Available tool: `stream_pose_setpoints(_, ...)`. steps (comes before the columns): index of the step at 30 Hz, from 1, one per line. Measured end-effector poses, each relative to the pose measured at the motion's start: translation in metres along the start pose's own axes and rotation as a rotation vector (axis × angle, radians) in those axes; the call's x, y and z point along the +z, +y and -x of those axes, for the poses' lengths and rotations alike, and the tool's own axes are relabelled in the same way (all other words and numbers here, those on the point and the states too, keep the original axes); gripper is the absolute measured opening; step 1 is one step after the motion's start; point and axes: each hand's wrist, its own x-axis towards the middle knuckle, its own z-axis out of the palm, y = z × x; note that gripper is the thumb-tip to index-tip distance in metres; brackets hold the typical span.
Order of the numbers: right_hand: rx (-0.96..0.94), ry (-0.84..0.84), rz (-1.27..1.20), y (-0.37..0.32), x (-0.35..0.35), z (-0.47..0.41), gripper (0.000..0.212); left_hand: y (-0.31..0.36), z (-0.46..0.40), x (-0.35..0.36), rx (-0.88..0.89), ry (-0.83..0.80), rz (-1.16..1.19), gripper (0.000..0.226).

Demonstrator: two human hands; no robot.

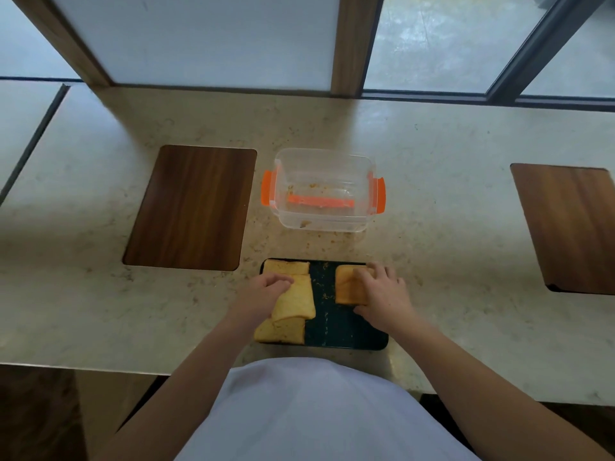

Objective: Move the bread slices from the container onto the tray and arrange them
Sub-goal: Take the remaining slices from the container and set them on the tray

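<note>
Both of my hands are down on the bread: my left hand (269, 287) curls its fingers over the edge of the middle slice (296, 299) in the left column, gripping it, and my right hand (382, 291) lies spread over the slice on the right (347, 287), fingers pressed on top with the thumb at its near edge. Around them, the pale speckled counter (432, 154) is the biggest thing I see, with a dark wooden board (191, 207) set to the left and another wooden board (572, 224) far off to the right. Just beyond my hands stands the clear plastic container (324, 189) with orange side clips, holding no slices, only crumbs and an orange strip showing through its bottom. Nearest me is the dark tray (346, 331), its bare middle scattered with crumbs. On its left side three slices overlap in a column: the far slice (286, 267), the one I hold, and the near slice (281, 331) at the tray's front corner. I can read no label or writing on anything.
</note>
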Motion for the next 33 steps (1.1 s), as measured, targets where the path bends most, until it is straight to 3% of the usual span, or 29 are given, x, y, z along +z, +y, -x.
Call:
stream_pose_setpoints(4,0.033,0.021,-0.035,0.001,-0.004,-0.005,0.069,0.000,0.001,-0.002,-0.012,-0.007,-0.001,0.021)
stream_pose_setpoints(10,0.057,0.012,-0.066,-0.001,-0.005,-0.005,0.071,0.006,0.004,-0.001,-0.021,-0.011,-0.014,0.020)
stream_pose_setpoints(13,0.159,0.026,-0.182,-0.004,-0.012,-0.003,0.072,0.009,0.006,0.003,0.014,0.014,0.022,0.021)
stream_pose_setpoints(16,0.260,0.088,-0.576,-0.001,-0.024,0.007,0.057,0.012,0.009,0.008,0.089,0.020,0.132,0.034)
stream_pose_setpoints(19,0.251,-0.128,-1.164,-0.001,-0.040,0.026,0.037,0.019,0.010,0.016,0.143,-0.030,0.204,0.046)
stream_pose_setpoints(21,0.195,-0.205,-1.334,-0.002,-0.046,0.036,0.027,0.028,0.007,0.025,0.128,-0.067,0.234,0.046)
stream_pose_setpoints(28,0.356,-0.085,-1.329,0.012,-0.032,0.052,0.015,0.043,-0.009,0.062,-0.126,-0.250,0.216,0.024)
stream_pose_setpoints(33,0.511,-0.063,-1.194,0.017,-0.009,0.063,0.016,0.033,-0.008,0.079,-0.313,-0.297,0.208,0.031)
